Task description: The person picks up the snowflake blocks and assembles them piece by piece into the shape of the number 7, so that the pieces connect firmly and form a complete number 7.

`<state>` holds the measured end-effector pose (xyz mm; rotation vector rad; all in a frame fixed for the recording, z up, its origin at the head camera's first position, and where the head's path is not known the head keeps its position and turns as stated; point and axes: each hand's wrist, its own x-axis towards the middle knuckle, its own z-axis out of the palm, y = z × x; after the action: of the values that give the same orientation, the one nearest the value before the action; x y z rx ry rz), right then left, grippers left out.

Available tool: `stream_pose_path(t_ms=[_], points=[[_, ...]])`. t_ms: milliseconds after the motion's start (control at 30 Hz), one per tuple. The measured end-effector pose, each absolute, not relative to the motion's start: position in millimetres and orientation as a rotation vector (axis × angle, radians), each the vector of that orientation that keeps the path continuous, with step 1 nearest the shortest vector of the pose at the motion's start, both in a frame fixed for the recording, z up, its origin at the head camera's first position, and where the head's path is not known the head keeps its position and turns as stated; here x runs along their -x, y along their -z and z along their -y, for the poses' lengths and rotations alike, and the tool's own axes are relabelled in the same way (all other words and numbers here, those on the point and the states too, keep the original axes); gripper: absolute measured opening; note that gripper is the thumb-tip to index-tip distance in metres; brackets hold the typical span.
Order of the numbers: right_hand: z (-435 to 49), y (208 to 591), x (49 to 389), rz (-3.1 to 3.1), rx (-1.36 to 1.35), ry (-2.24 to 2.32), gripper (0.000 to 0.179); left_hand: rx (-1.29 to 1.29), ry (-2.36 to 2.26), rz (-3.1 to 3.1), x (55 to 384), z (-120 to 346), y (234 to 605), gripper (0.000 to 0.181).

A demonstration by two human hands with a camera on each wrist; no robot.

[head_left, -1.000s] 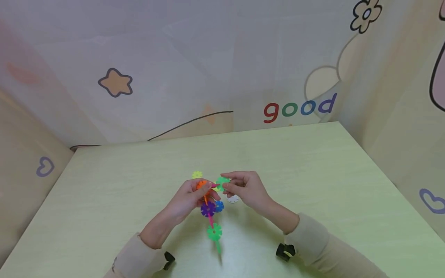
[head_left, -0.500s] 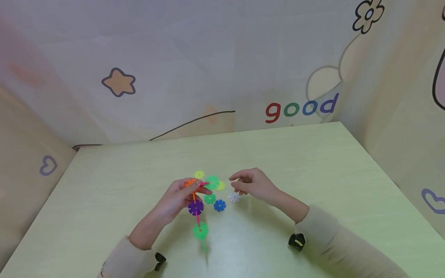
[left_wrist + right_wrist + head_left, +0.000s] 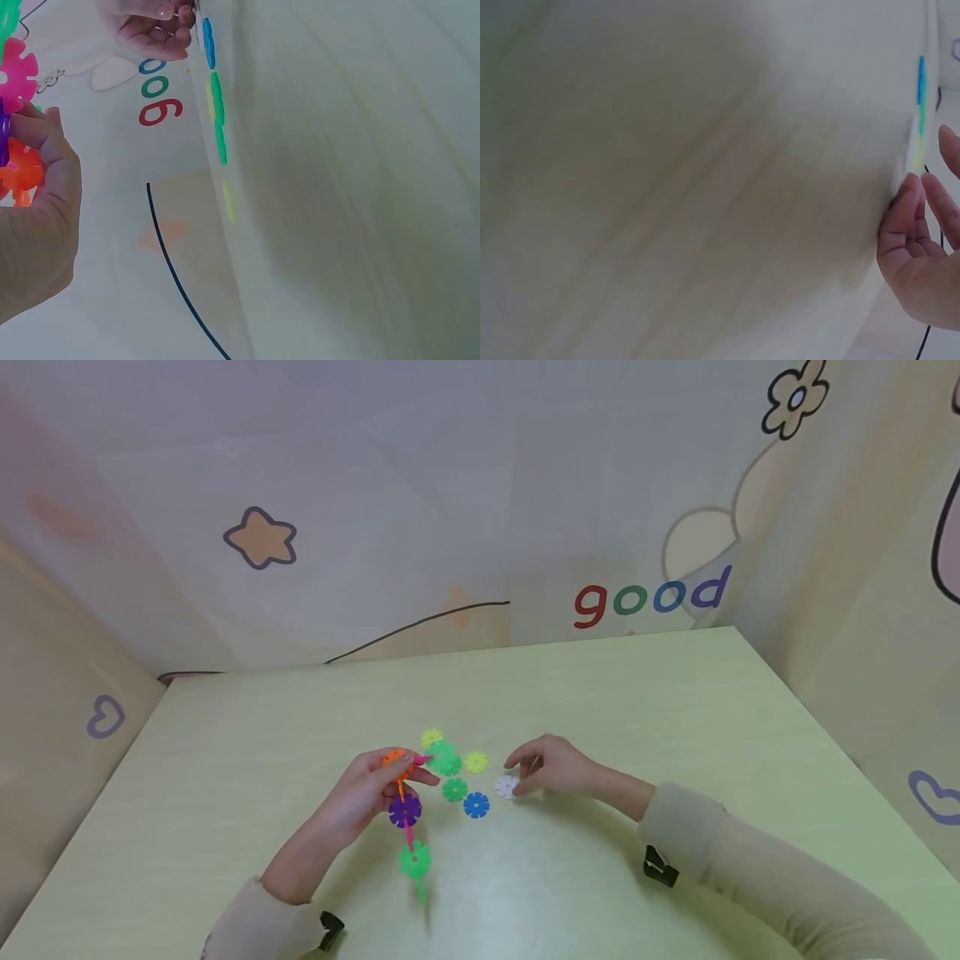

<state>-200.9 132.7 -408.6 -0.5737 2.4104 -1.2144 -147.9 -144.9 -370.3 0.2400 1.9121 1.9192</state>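
My left hand grips an orange toothed disc, part of a chain of interlocking plastic snowflake discs. Below it hang a purple disc, a pink one seen edge-on, and a green disc with another green piece under it. A pink disc juts from the orange one, bearing a green disc at its end. Down by the table, my right hand has its thumb at the edge of a white disc, the index finger raised apart; its fingertips reach that disc in the right wrist view.
Between the hands, loose discs lie on the pale green table: a blue one, a green one, and yellow ones, one farther back. A printed cloth wall rises behind the table's far edge.
My right hand has let go of the green disc, now on the chain's pink piece, and moved right and down to the white disc. My left hand has carried the chain leftward.
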Motion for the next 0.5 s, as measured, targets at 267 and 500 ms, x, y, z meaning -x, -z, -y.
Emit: stream_pose_path(t_ms=[267, 500], points=[[-129.6, 412.9, 202.7, -2.442, 0.543, 1.154, 0.035, -0.236, -1.907, -1.897, 148.7, 148.0, 370.9, 0.04], [-125.8, 414.1, 203.0, -2.46, 0.502, 1.123, 0.036, -0.249, -1.911, -1.893, 148.1, 149.8, 368.7, 0.038]])
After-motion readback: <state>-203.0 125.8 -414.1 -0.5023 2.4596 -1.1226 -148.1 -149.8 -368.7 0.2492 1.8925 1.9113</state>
